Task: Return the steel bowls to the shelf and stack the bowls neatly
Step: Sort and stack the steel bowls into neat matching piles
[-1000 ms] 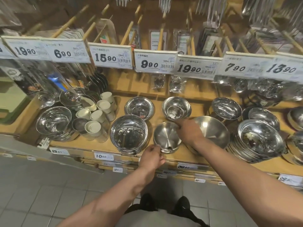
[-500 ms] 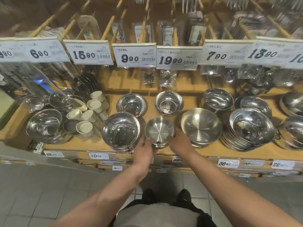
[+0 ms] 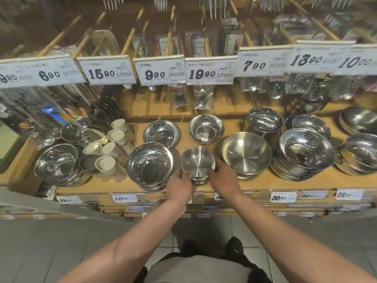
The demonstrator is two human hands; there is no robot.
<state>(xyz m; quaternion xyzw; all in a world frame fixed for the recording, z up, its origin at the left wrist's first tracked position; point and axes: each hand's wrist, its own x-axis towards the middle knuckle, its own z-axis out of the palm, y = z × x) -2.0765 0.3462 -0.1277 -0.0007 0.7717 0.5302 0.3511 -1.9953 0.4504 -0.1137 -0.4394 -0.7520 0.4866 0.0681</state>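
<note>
Hands (image 3: 202, 180): two (both gripping) | small steel bowl (image 3: 197, 162): one

floor (image 3: 51, 242): grey tiles | wooden pegs (image 3: 128, 40) | price tags (image 3: 161, 72): white row

- White price tags (image 3: 160, 72) hang in a row above the shelf, reading 15.90, 9.90, 19.90, 7.90.
- Cream plastic cups (image 3: 111, 149) lie clustered at the left.
- Packaged utensils (image 3: 201, 97) hang from wooden pegs (image 3: 128, 40) at the far side.
- Smaller price labels (image 3: 283, 197) line the near edge.
- Grey floor tiles (image 3: 40, 248) lie below, with black shoes (image 3: 234, 247).
</note>
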